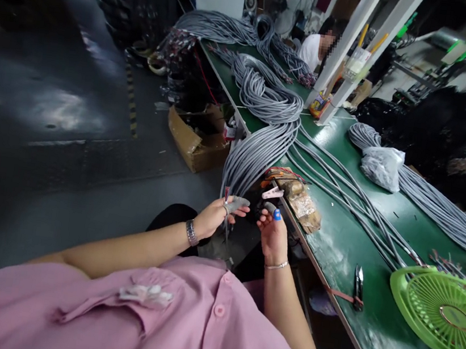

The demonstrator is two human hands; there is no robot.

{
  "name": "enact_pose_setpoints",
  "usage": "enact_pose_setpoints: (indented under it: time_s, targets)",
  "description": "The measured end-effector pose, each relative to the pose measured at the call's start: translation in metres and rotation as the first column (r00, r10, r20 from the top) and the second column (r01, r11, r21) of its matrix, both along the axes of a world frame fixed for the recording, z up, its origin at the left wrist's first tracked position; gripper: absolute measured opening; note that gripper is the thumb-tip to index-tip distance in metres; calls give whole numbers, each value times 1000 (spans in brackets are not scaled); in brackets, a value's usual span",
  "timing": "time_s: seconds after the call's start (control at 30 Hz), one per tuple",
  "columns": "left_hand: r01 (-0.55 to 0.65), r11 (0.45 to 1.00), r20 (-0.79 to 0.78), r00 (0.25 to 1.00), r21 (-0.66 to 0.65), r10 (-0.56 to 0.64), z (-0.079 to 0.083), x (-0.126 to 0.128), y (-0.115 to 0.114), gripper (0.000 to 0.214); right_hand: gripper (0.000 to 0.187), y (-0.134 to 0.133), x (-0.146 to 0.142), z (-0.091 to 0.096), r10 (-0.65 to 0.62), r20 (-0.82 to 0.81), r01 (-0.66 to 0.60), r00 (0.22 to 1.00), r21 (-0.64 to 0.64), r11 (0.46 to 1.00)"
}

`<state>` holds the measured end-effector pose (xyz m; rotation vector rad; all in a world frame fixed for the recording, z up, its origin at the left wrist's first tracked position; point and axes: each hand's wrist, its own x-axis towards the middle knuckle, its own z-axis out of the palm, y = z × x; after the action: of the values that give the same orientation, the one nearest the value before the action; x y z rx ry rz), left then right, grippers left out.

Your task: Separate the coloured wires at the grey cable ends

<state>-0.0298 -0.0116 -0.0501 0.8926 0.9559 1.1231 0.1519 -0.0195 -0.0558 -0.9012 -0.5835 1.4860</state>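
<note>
Head view, as the worker sits side-on to the bench: both hands are raised over the lap, just off the bench edge.
Left hand (215,216): closed in a pinch on the end of a grey cable (226,203); thumb and forefinger wear grey finger covers (238,203); short coloured wire tips stand up just above the pinch.
Right hand (272,234): palm up and loosely open, gripping nothing that I can make out; one fingertip carries a blue cover (277,215); it sits just beside the left hand, not touching it.
Held cable: it runs up from the pinch into the grey cable bundle (258,143), which hangs over the bench edge straight above the hands.
Beyond the grip: a small pink tool (272,193) and a brown packet (304,205) lie on the green bench (335,245), near the right fingertips.
Right of the grip: black snips (358,285) lie on the bench, well apart from both hands; a green fan (442,311) lies further out.
Far from the grip: more coiled grey cable (264,95) up the bench, a plastic bag (382,165) and a cardboard box (198,141) on the floor.
Other person: seated at the far end (314,48), hands not seen.
Progress, judged: one cable end is in hand with its wires bared; the thick bundle suggests most ends remain to be handled. How many are finished cannot be told.
</note>
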Motion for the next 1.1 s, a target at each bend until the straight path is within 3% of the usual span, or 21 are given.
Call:
enact_pose_setpoints:
  time_s: [0.2, 0.37, 0.5, 0.63, 0.73, 0.87, 1.0, 1.1]
  targets:
    - [40, 998, -151, 988, 52, -32, 5, -12, -18, 30, 31, -27, -13, -1, 14, 257, -23, 966, 31, 999]
    - [208, 969, -391, 910, 137, -140, 5, -12, -37, 21, 27, -47, -34, 18, 99, 464, -221, 880, 216, 951]
    - [315, 936, -459, 863, 156, -213, 1, -12, -47, 40, 18, -54, -44, 28, 42, 593, -245, 804, 267, 932]
    - [361, 909, -512, 832, 207, -213, 8, -12, -55, 36, 16, -55, -41, 28, 26, 580, -187, 815, 219, 958]
    - [328, 914, -459, 868, 239, -192, 15, -11, -59, 21, 19, -54, -34, 30, 35, 495, -131, 868, 160, 978]
    - [295, 925, -432, 886, 240, -170, 18, -12, -59, 17, 20, -56, -26, 34, 99, 444, -170, 890, 124, 978]
    - [427, 871, -574, 787, 243, -226, 19, -16, -54, 15, 18, -59, -24, 33, 138, 482, -232, 865, 141, 962]
    - [469, 856, -598, 757, 217, -263, 23, -17, -50, 12, 14, -59, -24, 35, 81, 615, -261, 784, 207, 943]
